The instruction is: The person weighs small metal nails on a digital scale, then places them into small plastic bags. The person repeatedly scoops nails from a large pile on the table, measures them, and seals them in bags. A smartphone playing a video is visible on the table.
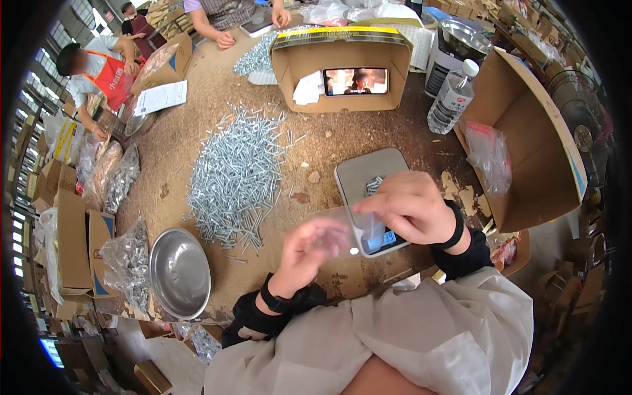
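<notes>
A clear plastic bag (373, 230) spans the space between my hands, over the near end of a digital scale (372, 162). My right hand (411, 207) is above the scale, its fingers closed on the bag. At the bag's left side is my left hand (306, 250); its fingers are curled toward the film but smeared by motion, so its grip is unclear. A few screws (374, 185) lie on the scale's plate, partly hidden by my right hand. To the left spreads a large heap of silvery screws (237, 174).
A steel bowl (180, 273) stands at the near left beside bagged screws (128, 263). Beyond the scale, a cardboard box (286, 72) holds a phone (355, 81). A bottle (453, 99) and open carton (533, 151) are at right. Co-workers (105, 72) are across the table.
</notes>
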Tool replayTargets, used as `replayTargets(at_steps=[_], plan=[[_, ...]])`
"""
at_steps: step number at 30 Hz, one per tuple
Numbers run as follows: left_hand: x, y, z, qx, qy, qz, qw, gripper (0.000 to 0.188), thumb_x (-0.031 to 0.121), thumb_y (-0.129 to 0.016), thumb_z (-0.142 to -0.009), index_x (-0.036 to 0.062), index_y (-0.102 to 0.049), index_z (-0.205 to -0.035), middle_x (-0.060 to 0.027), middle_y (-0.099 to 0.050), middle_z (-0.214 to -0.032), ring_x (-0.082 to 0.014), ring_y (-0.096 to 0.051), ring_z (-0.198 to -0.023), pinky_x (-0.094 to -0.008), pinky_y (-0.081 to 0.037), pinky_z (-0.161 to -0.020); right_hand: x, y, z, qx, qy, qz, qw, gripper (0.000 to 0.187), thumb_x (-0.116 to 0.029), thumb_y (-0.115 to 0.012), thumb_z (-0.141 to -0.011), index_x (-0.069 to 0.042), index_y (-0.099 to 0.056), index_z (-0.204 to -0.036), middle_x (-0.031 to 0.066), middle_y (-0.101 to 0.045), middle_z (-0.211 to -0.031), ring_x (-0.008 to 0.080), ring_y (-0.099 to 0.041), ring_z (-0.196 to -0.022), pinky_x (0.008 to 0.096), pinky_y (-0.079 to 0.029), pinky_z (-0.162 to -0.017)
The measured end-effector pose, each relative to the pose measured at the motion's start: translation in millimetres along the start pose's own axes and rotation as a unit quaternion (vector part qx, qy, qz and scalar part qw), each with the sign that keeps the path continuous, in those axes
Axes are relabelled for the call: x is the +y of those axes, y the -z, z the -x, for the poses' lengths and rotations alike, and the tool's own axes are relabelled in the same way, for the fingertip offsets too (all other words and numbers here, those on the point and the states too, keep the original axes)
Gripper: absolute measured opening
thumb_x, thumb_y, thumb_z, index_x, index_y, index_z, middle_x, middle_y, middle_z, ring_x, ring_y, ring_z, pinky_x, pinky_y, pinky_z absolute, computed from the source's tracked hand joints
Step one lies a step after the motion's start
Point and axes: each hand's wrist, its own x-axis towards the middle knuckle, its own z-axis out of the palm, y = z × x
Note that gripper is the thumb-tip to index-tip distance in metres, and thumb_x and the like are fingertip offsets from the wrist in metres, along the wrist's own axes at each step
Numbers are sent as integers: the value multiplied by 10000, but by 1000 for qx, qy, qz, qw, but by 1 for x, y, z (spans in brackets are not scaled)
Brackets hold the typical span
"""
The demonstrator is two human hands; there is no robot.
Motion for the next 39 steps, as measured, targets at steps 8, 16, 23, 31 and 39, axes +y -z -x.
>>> replayTargets(at_steps=[8,16,23,31,39], plan=[[-5,4,-6,-91,-143,-206,964,371,357,-597,-1013,11,-674,-1122,-148,-588,-1279,-258,-612,-1094,-404,-486,-943,10,-18,8,1,-33,-11,999,256,-96,-660,-900,-94,-701,-1153,90,-693,-821,285,-655,-683,391,-497,-607],[-28,2,4,-29,48,50,997,297,111,-563,-1031,37,-523,-1316,-110,-525,-1346,-186,-569,-1153,-351,-455,-1003,10,-33,18,28,49,6,998,353,-47,-642,-826,-86,-701,-1172,54,-716,-991,225,-646,-703,345,-497,-595],[-15,-3,-1,-57,4,-261,964,248,55,-681,-932,2,-648,-1171,-88,-677,-1013,-158,-656,-944,-300,-512,-840,6,-37,19,44,18,1,999,336,-49,-686,-808,-74,-707,-1143,69,-711,-1014,229,-670,-747,334,-519,-611],[-11,6,-1,-113,-11,-294,949,124,83,-690,-926,17,-663,-1028,-55,-641,-837,-141,-571,-680,-281,-454,-625,3,-34,18,23,-48,-138,989,245,-194,-632,-952,-41,-695,-1133,93,-698,-1018,276,-680,-831,367,-538,-717],[-19,11,2,-110,5,-283,953,119,94,-671,-942,8,-663,-1023,-66,-651,-829,-114,-635,-757,-275,-482,-657,7,-35,15,-68,-25,-200,977,113,-168,-687,-928,-61,-697,-963,64,-666,-1073,271,-642,-948,382,-528,-782]])
